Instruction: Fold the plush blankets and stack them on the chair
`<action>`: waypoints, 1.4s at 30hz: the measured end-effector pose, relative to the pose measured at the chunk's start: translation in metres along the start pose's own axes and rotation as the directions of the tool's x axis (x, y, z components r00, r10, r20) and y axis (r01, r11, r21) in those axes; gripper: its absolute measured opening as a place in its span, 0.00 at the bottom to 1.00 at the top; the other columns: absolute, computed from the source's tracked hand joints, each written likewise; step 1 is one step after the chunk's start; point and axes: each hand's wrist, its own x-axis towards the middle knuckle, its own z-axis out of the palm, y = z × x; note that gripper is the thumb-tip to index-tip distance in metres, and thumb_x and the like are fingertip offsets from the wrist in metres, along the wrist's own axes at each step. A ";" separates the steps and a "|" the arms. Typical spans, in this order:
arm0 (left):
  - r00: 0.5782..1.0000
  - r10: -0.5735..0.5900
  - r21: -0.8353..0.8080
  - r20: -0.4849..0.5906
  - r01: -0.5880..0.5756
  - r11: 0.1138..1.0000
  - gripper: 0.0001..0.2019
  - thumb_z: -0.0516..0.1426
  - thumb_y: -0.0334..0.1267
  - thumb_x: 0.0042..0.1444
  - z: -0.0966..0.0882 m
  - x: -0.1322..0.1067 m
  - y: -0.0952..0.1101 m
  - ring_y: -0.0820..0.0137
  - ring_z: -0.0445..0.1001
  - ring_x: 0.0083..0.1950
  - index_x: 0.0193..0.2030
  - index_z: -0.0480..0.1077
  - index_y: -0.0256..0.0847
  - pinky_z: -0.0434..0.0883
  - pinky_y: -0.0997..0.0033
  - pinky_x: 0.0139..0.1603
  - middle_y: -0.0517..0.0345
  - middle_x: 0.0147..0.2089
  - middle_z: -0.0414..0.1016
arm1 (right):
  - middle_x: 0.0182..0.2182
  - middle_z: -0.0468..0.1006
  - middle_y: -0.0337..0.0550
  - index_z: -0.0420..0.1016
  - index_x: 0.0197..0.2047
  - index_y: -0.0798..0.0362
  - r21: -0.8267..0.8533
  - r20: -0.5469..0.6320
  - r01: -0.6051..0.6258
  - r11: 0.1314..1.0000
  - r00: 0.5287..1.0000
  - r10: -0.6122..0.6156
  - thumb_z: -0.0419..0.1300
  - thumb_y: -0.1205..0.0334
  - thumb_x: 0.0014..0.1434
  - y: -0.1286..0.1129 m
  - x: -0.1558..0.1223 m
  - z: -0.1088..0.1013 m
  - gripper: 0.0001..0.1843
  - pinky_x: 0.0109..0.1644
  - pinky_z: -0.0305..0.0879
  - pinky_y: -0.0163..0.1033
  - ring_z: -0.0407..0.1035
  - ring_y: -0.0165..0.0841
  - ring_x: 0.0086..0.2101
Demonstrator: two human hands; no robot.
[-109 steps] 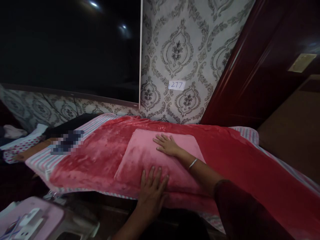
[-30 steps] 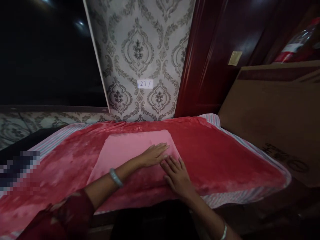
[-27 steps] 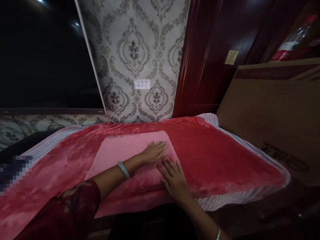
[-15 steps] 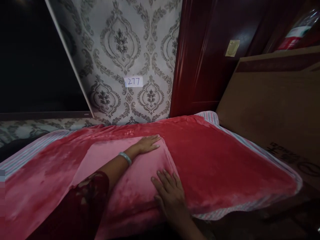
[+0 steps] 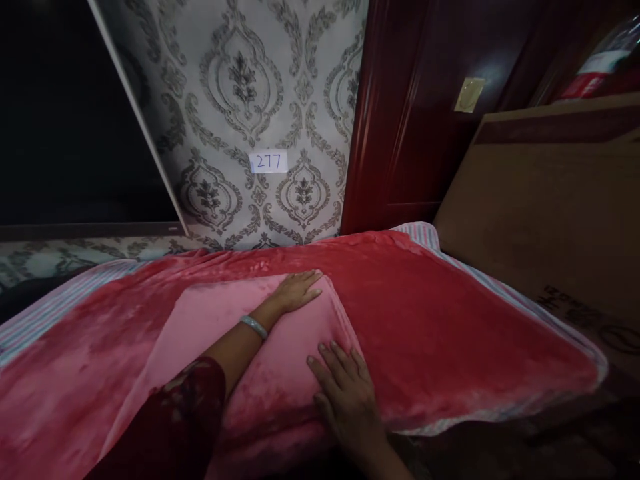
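A folded pink plush blanket (image 5: 235, 300) lies on a larger red plush cover (image 5: 440, 320). My left hand (image 5: 299, 291), with a pale bangle (image 5: 254, 327) on the wrist, rests flat on the blanket's far right corner, fingers stretched out. Nearer to me, my right hand (image 5: 347, 397) lies with spread fingers on the blanket's right edge, close to its front fold. Neither hand grips the cloth. The blanket's near left part is hidden behind my left sleeve (image 5: 180, 413).
A striped cloth edge (image 5: 65, 303) shows under the red cover. On the left hangs a dark screen (image 5: 85, 120). Patterned wallpaper bears a paper label (image 5: 269, 161) reading 277. To the right stand a dark red door (image 5: 400, 100), a large cardboard box (image 5: 545, 200) and a bottle (image 5: 600, 63).
Both hands have shifted very slightly to the right in view, still flat on the pink blanket. The blanket's shape looks almost the same.
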 end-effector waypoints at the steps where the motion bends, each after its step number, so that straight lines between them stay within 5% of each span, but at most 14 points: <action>1: 1.000 -0.007 0.011 0.001 0.007 1.000 0.32 0.42 0.56 0.68 -0.001 0.000 0.002 0.61 0.50 0.76 0.75 0.49 0.48 0.48 0.48 0.74 0.51 0.77 0.50 | 0.65 0.68 0.43 0.65 0.68 0.45 -0.003 -0.002 0.002 1.000 1.000 -0.002 0.53 0.57 0.69 0.000 0.000 0.000 0.25 0.70 0.50 0.55 0.58 0.42 0.65; 6: 1.000 0.000 0.094 0.004 0.000 0.996 0.32 0.45 0.55 0.67 -0.019 -0.014 0.016 0.54 0.49 0.76 0.74 0.53 0.43 0.37 0.36 0.73 0.42 0.75 0.53 | 0.65 0.69 0.42 0.64 0.68 0.44 -0.016 0.002 0.005 1.000 1.000 -0.005 0.52 0.61 0.68 0.000 -0.002 0.001 0.26 0.69 0.52 0.56 0.59 0.43 0.65; 11: 0.997 0.025 0.005 0.067 -0.025 1.000 0.33 0.42 0.57 0.68 -0.041 -0.068 0.010 0.57 0.46 0.77 0.74 0.52 0.44 0.39 0.40 0.74 0.44 0.76 0.50 | 0.64 0.70 0.42 0.65 0.67 0.43 0.039 0.018 0.018 0.999 1.000 -0.019 0.52 0.61 0.68 0.006 -0.004 -0.002 0.25 0.68 0.54 0.57 0.61 0.43 0.64; 17: 0.996 0.066 -0.106 0.067 -0.058 0.993 0.30 0.37 0.56 0.69 -0.048 -0.115 -0.009 0.62 0.45 0.78 0.75 0.49 0.53 0.39 0.44 0.75 0.53 0.77 0.50 | 0.60 0.74 0.46 0.72 0.62 0.46 0.211 0.128 0.026 0.977 0.990 -0.054 0.49 0.59 0.70 -0.011 0.047 -0.026 0.21 0.67 0.56 0.57 0.64 0.42 0.61; 21: 0.993 0.068 -0.081 0.096 -0.060 0.995 0.29 0.39 0.54 0.70 -0.038 -0.115 -0.015 0.58 0.45 0.77 0.74 0.52 0.51 0.40 0.39 0.74 0.51 0.77 0.49 | 0.69 0.62 0.43 0.65 0.68 0.42 0.365 0.356 0.129 0.922 0.896 -0.266 0.51 0.52 0.71 -0.031 0.078 -0.018 0.24 0.70 0.53 0.55 0.57 0.41 0.66; 25: 0.990 0.128 0.008 0.066 -0.128 0.992 0.30 0.43 0.56 0.68 -0.030 -0.109 -0.030 0.55 0.43 0.78 0.74 0.52 0.50 0.37 0.36 0.73 0.50 0.77 0.48 | 0.74 0.47 0.37 0.49 0.74 0.34 0.353 0.496 0.130 0.926 0.813 -0.303 0.52 0.50 0.70 -0.036 0.075 0.002 0.31 0.72 0.44 0.61 0.44 0.44 0.71; 29: 0.999 0.028 0.002 0.026 -0.028 1.000 0.30 0.46 0.56 0.67 -0.031 -0.098 -0.063 0.54 0.46 0.77 0.73 0.55 0.52 0.41 0.38 0.73 0.53 0.76 0.51 | 0.74 0.43 0.33 0.47 0.74 0.32 0.339 0.538 0.096 0.936 0.796 -0.277 0.53 0.54 0.70 -0.035 0.068 0.004 0.33 0.73 0.40 0.61 0.40 0.42 0.72; 35: 0.993 -0.101 -0.069 -0.056 0.097 0.993 0.29 0.41 0.54 0.69 -0.024 -0.086 -0.100 0.66 0.64 0.70 0.69 0.63 0.42 0.58 0.65 0.70 0.52 0.69 0.67 | 0.74 0.44 0.33 0.46 0.74 0.32 0.348 0.557 0.066 0.935 0.788 -0.263 0.54 0.56 0.69 -0.036 0.071 0.001 0.34 0.73 0.39 0.59 0.39 0.40 0.72; 38: 0.990 -0.115 -0.030 -0.081 0.113 0.993 0.29 0.41 0.52 0.69 -0.019 -0.087 -0.098 0.66 0.63 0.70 0.69 0.62 0.42 0.57 0.63 0.71 0.51 0.70 0.66 | 0.74 0.43 0.32 0.46 0.74 0.32 0.346 0.572 0.054 0.937 0.779 -0.256 0.54 0.57 0.68 -0.036 0.072 0.001 0.35 0.73 0.39 0.60 0.38 0.41 0.72; 42: 0.983 -0.160 0.028 -0.093 0.164 0.986 0.27 0.44 0.50 0.68 -0.027 -0.087 -0.087 0.58 0.59 0.72 0.70 0.61 0.42 0.49 0.46 0.74 0.46 0.71 0.62 | 0.74 0.45 0.34 0.49 0.73 0.33 0.339 0.561 0.066 0.939 0.787 -0.258 0.53 0.57 0.69 -0.036 0.074 0.000 0.33 0.72 0.42 0.59 0.41 0.41 0.71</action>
